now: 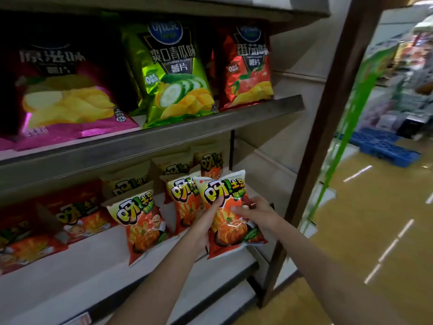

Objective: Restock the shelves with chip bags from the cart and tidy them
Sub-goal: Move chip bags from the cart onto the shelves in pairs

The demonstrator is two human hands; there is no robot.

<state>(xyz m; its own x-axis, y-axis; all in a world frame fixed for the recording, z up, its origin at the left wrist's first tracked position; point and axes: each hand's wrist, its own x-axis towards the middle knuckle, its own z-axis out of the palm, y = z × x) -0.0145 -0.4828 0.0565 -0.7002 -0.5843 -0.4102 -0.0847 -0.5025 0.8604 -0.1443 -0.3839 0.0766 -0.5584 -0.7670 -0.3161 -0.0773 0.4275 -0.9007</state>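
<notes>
Lower shelf (70, 273): chip bag (230, 221) in two-handed grip.

Chip bags (232, 214): glossy printed plastic film, crinkled. Upper green bag (178, 76) and red bag (248, 69): metallic foil sheen. Shelf boards (164, 134): matt, smooth, grey. Upright post (328, 113): dark brown wood look. Floor (375, 219): polished, reflective. Blue pallet (384, 148): moulded plastic.

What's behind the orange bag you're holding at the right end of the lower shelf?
Behind the held orange bag stands another orange bag, with more farther back. Its lower part and the shelf directly behind are covered.
</notes>
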